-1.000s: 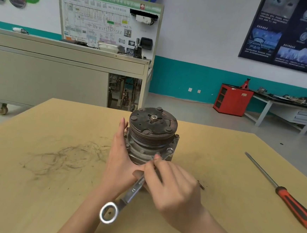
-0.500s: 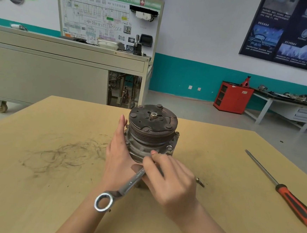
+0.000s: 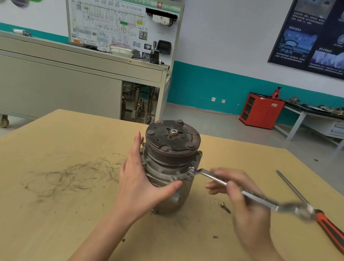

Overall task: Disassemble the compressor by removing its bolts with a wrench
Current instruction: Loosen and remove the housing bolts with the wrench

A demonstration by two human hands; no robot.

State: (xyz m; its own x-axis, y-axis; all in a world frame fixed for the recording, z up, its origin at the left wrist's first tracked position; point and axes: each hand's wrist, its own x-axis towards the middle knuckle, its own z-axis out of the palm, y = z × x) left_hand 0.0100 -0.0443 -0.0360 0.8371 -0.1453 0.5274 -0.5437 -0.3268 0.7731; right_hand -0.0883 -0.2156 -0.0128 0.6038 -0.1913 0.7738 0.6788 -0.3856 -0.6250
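The grey metal compressor [image 3: 169,161] stands upright on the wooden table [image 3: 48,203], its rusty pulley plate facing up. My left hand [image 3: 140,181] wraps its left and front side, thumb across the body. My right hand [image 3: 241,199], blurred by motion, grips the shaft of a silver wrench [image 3: 234,186]. The wrench's head sits on a bolt [image 3: 191,170] at the flange's right front corner, and its handle points right. One loose bolt [image 3: 225,207] lies on the table under the wrench.
A long screwdriver with an orange and black handle [image 3: 332,229] lies at the table's right edge. Dark scuff marks [image 3: 71,174] cover the table left of the compressor. Beyond the table stand a grey cabinet [image 3: 67,85] and a red cabinet [image 3: 260,110].
The wrench has swung from pointing toward me at the lower left round to the right. My right hand moved right with it. My left hand stays on the compressor.
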